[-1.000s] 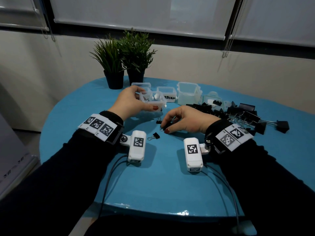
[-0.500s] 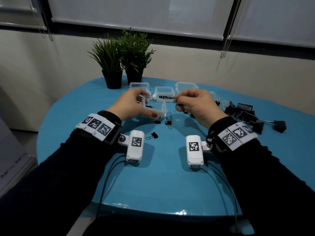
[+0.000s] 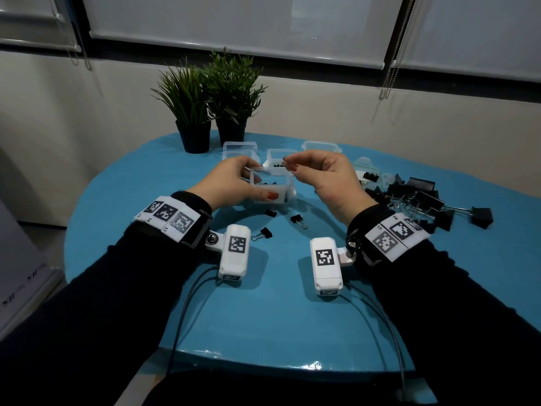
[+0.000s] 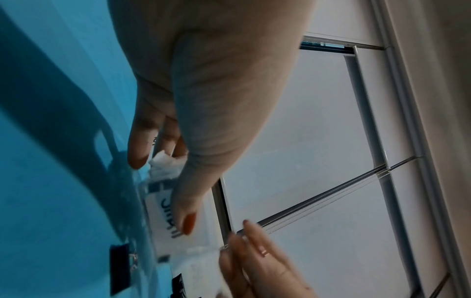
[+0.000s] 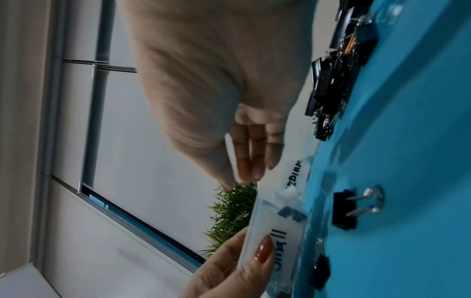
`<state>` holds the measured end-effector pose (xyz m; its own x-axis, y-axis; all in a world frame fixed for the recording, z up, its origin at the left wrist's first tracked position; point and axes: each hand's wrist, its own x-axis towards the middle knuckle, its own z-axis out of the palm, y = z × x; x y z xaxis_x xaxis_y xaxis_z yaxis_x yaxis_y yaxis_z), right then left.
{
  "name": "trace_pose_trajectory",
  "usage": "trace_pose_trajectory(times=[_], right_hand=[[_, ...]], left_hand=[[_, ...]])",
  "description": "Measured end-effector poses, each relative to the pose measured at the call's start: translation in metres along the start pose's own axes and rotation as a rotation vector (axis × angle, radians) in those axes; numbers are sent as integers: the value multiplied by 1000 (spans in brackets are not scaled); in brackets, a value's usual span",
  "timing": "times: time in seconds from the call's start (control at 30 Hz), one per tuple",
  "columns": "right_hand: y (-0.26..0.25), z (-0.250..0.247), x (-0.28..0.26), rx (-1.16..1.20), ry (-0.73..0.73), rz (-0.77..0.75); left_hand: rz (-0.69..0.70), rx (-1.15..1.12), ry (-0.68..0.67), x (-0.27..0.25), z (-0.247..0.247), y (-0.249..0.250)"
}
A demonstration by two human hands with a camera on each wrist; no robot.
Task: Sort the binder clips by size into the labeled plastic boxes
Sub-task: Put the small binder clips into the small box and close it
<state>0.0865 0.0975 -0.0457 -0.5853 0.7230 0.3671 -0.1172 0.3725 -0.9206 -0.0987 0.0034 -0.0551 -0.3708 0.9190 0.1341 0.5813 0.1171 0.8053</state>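
Observation:
My left hand [image 3: 262, 186] grips a clear plastic box labelled "small" [image 3: 275, 190], thumb on its front label and fingers on the far wall; black clips lie inside. The left wrist view shows the same thumb on that box [image 4: 165, 211]. My right hand [image 3: 288, 167] hovers just above the box's open top, thumb and fingers pinched together. A glint of wire at its fingertips in the left wrist view suggests a small binder clip; the clip's body is hidden. Three small clips [image 3: 298, 220] lie on the blue table [image 3: 263, 317] in front of the box.
Behind stand the "medium" box [image 3: 278, 159], a taller box [image 3: 320, 146] and another clear box [image 3: 240, 149]. A pile of larger black clips [image 3: 415, 197] spreads to the right. Two potted plants [image 3: 193, 112] stand at the far edge.
My right hand rose from the table, where it pinched up a small clip, and came left over the box. My left hand pulled the box nearer and tilted it.

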Motion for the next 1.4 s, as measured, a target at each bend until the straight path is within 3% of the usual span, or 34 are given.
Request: trace_pose_trajectory(times=[0.1,0.2,0.3,0.37,0.5,0.77,1.4], right_hand=[[-1,-7,-2,-235,-7,164],[0,-13,-5,-481,-194,369],[-4,-12,-9,-649,-364,410],[-5,-11,-9,-693,-430,393],[-1,-10,-7,-701,-449,365],[6,-5,-7,-582,-427,334],[10,-1,-5,-492,-499,336]], left_hand=[[-34,56,34,3,-2,-5],[0,169,85,2,-3,-5],[151,245,132,-7,-7,7],[180,261,46,-14,-11,16],[97,371,-240,-19,-16,21],[31,457,-465,-21,-12,22],[91,253,-389,-13,7,15]])
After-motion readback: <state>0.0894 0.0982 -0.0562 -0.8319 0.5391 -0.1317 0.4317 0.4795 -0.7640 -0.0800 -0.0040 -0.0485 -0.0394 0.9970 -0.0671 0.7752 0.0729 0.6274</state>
